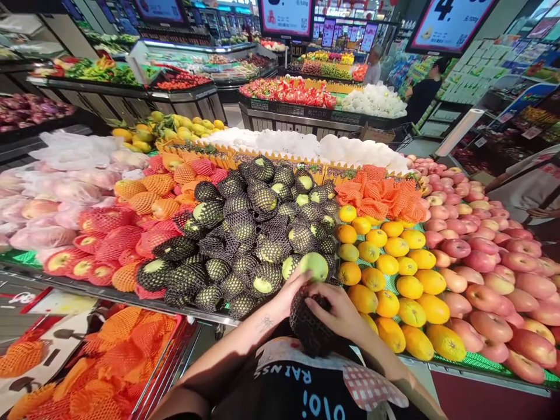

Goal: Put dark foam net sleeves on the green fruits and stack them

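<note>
**Fingers on black netting, green fruit just above**

Fingers (326, 304) of our right hand (339, 312) curl down onto a bundle of black foam net (308, 329), pinching its top edge; our left hand (289, 291) comes in from the other side, and its fingers press against the same netting and the underside of a bare green fruit (314, 265). That fruit sits right above both sets of fingertips, touching them, at the front edge of the display, with the net gathered below it and against our chest. We cannot tell whether the net already wraps the fruit's lower part.

Beyond our hands lies a heap of netted green fruit (254, 233), each in the same black mesh. To its right, bare oranges (394, 274) run along the front, and past them red apples (481, 274) fill the right end of the table. To the left, apples in red and orange netting (131, 233) lie beside bagged fruit (56, 192). Low on the left, a cart (170, 356) holds loose orange nets (109, 361).

Farther back we see white foam-wrapped fruit (306, 146), yellow fruit (175, 125), more produce stands, hanging price signs (450, 23), and two people (420, 87) standing at a distant counter.
</note>
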Demonstrator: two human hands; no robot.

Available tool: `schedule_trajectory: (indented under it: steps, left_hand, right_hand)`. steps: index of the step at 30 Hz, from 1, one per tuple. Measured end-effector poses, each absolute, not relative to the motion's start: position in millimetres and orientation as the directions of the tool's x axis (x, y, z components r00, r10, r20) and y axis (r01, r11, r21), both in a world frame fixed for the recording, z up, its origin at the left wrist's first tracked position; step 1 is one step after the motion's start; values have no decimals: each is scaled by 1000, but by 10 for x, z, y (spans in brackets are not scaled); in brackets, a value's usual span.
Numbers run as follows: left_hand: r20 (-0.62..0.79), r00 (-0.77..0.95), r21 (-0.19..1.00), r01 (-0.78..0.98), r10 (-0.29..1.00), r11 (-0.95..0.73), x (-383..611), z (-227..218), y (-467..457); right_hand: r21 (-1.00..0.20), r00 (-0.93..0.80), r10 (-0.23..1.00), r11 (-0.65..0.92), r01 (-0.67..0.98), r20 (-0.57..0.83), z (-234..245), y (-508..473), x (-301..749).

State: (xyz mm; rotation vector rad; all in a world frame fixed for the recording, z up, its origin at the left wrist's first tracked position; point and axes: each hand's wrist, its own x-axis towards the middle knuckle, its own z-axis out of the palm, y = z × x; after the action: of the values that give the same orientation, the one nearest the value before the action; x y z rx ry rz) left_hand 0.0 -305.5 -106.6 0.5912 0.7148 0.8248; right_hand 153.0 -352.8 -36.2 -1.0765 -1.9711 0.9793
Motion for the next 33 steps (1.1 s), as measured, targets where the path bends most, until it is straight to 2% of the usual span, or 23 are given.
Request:
schedule_trajectory:
  steps: [4, 7, 10, 14, 18, 22, 26, 30, 33]
  left_hand:
    - [-294, 556, 673, -456, 777, 582, -3, -1147, -3067]
    - [-186, 661, 649, -473, 727, 596, -83, -1161, -3103]
    - [-109, 709, 718, -429, 697, 548, -180, -1063, -3136]
    - [-106, 796, 889, -192, 595, 416, -270, -860, -3134]
    - [-127, 861, 916, -89, 493, 392, -295, -836, -3124]
    - [-140, 828, 922, -90, 543, 376, -304, -953, -3140]
    - [-120, 760, 946, -109, 639, 307, -325, -998, -3157]
    - [-232, 648, 936, -55, 725, 348, -301, -937, -3133]
    - [-243, 569, 940, -60, 785, 335, -238, -865, -3099]
  right_hand:
    - [-560, -407, 814, 581, 590, 414, -412, -3467, 1503]
    - [-491, -334, 793, 587, 644, 510, -435, -3449, 1596]
    - [-575, -257, 828, 537, 616, 498, -385, -3432, 1699]
    - [-810, -276, 897, 434, 395, 346, -342, -3351, 1787]
    - [-951, -260, 946, 247, 188, 194, -496, -3228, 1778]
    - [-986, -221, 970, 126, 108, 100, -742, -3205, 1677]
    - [-986, -163, 985, 72, 149, 48, -856, -3300, 1664]
    - [-963, -89, 978, 204, 177, 191, -754, -3403, 1812]
    - [-925, -265, 930, 313, 215, 254, -689, -3446, 1866]
